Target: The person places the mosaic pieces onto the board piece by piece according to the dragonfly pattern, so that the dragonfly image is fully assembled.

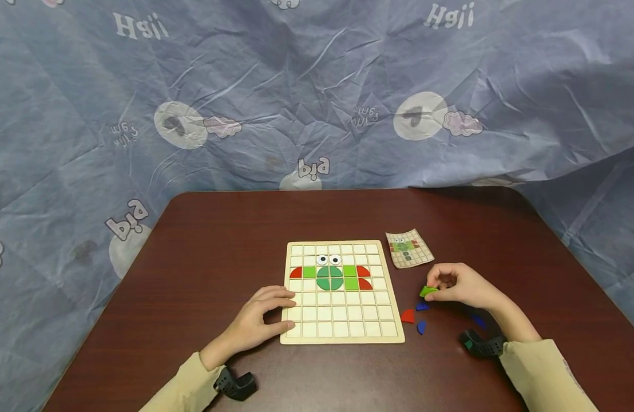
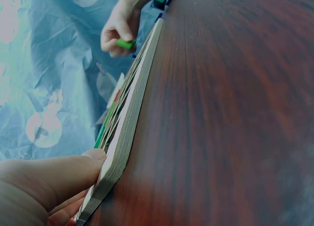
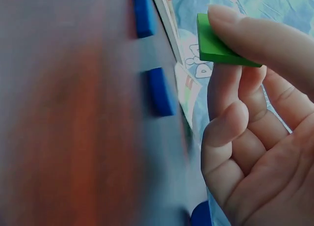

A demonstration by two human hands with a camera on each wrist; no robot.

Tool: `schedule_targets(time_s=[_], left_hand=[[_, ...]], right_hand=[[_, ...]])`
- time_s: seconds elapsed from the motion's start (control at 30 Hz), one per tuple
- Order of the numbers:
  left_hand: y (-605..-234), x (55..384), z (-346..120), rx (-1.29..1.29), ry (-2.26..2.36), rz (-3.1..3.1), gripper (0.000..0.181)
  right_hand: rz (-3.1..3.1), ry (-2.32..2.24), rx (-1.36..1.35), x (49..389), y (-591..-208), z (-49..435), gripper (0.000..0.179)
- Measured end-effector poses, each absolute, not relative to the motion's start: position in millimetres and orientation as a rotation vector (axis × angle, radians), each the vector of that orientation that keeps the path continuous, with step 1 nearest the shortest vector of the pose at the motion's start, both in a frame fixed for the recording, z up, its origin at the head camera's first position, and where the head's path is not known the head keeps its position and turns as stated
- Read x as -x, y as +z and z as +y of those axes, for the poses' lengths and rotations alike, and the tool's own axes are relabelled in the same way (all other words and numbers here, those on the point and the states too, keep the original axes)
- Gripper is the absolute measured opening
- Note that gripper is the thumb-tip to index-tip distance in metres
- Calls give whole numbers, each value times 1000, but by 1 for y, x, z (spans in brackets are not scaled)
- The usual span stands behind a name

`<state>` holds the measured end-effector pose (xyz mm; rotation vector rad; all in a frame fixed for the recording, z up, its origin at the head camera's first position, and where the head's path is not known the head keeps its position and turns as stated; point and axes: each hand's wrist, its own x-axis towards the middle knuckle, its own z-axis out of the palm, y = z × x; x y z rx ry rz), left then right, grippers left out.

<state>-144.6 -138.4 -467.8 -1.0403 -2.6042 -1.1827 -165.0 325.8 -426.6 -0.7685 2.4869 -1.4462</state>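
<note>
My right hand [image 1: 463, 286] pinches a bright green square tile [image 3: 211, 44] between thumb and fingers, held above the table right of the board. The left hand [image 1: 257, 321] rests at the left edge of a wooden grid board [image 1: 343, 329], its fingers and thumb spread and touching the rim. On the board lie dark green quarter-circle tiles [image 1: 329, 278], light green squares [image 1: 350, 277], red quarter-circles [image 1: 363, 271] and two eye tiles [image 1: 329, 260]. Below the right hand, a red quarter-circle [image 1: 408, 316] and blue pieces [image 1: 421, 328] lie loose on the table.
A pattern card [image 1: 422, 256] showing a similar figure on a grid lies right of the board's upper corner. Another blue piece [image 1: 478, 320] lies under the right wrist. The dark wooden table [image 1: 229, 229] ends at a hanging blue cloth [image 1: 276, 137].
</note>
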Motion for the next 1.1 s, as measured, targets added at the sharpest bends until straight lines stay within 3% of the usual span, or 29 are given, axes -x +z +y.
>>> schedule_targets(time_s=[0.4, 0.73, 1.1], left_hand=[[-468, 146, -139, 1056, -1178, -2584, 36], [-469, 145, -138, 1057, -1181, -2589, 36], [-467, 145, -138, 1055, -1176, -2584, 35]], right_hand=[[2553, -1356, 593, 180, -398, 289, 21], [2478, -1373, 726, 190, -381, 241, 30], [2397, -1360, 874, 200, -379, 181, 29]])
